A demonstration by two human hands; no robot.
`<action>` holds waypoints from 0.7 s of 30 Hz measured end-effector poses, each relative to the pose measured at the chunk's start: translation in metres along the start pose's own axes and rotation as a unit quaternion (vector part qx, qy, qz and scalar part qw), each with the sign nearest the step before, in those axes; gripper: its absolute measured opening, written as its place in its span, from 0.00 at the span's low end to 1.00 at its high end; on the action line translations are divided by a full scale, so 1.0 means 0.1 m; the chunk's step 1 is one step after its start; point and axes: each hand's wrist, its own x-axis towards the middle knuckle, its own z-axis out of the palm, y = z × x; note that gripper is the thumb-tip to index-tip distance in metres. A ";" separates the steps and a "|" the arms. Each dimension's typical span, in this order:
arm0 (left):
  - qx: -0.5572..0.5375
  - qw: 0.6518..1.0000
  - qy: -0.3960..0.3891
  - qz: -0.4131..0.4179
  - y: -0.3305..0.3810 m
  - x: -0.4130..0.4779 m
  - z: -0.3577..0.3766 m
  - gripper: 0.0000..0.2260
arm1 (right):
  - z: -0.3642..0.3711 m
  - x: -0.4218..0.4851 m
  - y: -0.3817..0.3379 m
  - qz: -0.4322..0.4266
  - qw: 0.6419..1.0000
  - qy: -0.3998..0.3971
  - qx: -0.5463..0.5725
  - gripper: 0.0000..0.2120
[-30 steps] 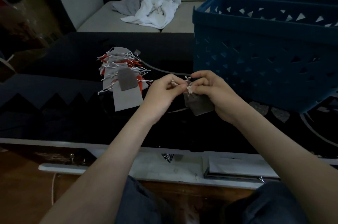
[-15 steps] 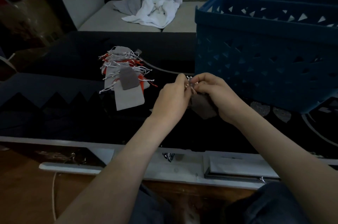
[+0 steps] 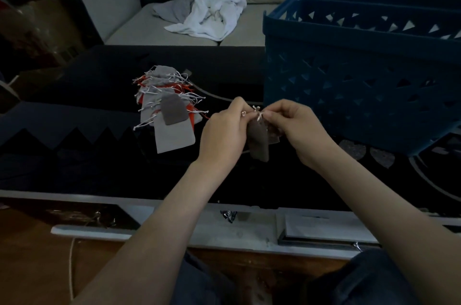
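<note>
A small dark grey drawstring pouch [image 3: 259,141] hangs between my two hands above the black table [image 3: 94,155]. My left hand [image 3: 224,135] pinches the white cord at the pouch's top left. My right hand [image 3: 296,127] pinches the cord at the top right, fingers curled. The pouch's upper edge is partly hidden by my fingers. To the left lies a pile of grey and orange drawstring pouches [image 3: 167,102], with a dark grey one on top of a larger light grey one.
A large blue plastic basket [image 3: 361,75] stands on the table at the right, close behind my right hand. A sofa [image 3: 129,28] at the back holds crumpled white and grey cloths [image 3: 207,13]. A cardboard box [image 3: 37,28] sits far left. Papers [image 3: 321,230] lie on the shelf below.
The pouch has turned from lying flat under my right hand to hanging more edge-on between both hands. My hands stay close together on its cords.
</note>
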 end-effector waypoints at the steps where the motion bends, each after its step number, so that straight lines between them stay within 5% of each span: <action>1: -0.013 1.000 0.010 -0.023 -0.01 0.01 -0.01 0.05 | -0.03 0.02 0.01 0.002 1.000 0.027 -0.005 0.09; 5: -0.041 0.995 0.036 -0.084 -0.03 0.03 -0.04 0.04 | -0.14 0.07 0.03 -0.006 0.995 0.096 -0.039 0.12; 12: -0.102 0.984 0.001 -0.147 -0.01 0.04 -0.06 0.07 | -0.18 0.08 0.06 -0.013 0.994 0.094 -0.055 0.10; 21: -0.234 0.951 -0.105 -0.174 0.10 0.04 -0.10 0.08 | -0.10 -0.03 -0.07 -0.078 0.992 -0.083 -0.046 0.05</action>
